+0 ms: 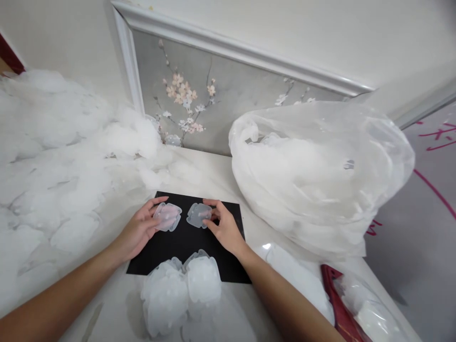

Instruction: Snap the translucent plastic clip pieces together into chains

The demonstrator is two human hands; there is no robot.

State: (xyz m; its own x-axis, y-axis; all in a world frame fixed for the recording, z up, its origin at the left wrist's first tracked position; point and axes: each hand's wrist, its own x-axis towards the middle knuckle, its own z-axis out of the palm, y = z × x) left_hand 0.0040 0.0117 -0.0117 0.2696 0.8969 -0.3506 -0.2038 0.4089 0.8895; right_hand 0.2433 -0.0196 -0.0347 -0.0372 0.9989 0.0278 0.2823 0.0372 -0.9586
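Pinched between the thumb and fingers of my left hand (142,225) is a thin translucent plastic piece (168,217), roughly square with a wavy, notched edge; the fingers show through it. My right hand (223,221) grips a second such plastic piece (198,215) by its right side. Both pieces are held a short way apart over a black sheet (185,247) on the white table. Two stacks of similar pieces, a left stack (166,294) and a right stack (203,280), stand side by side at the sheet's near edge.
A large heap of whitish translucent pieces (60,152) covers the left side. On the right stands a big clear plastic bag (302,190) full of them. A dark red object (338,304) and a smaller clear bag (374,316) lie near right. A framed floral panel (228,95) backs the table.
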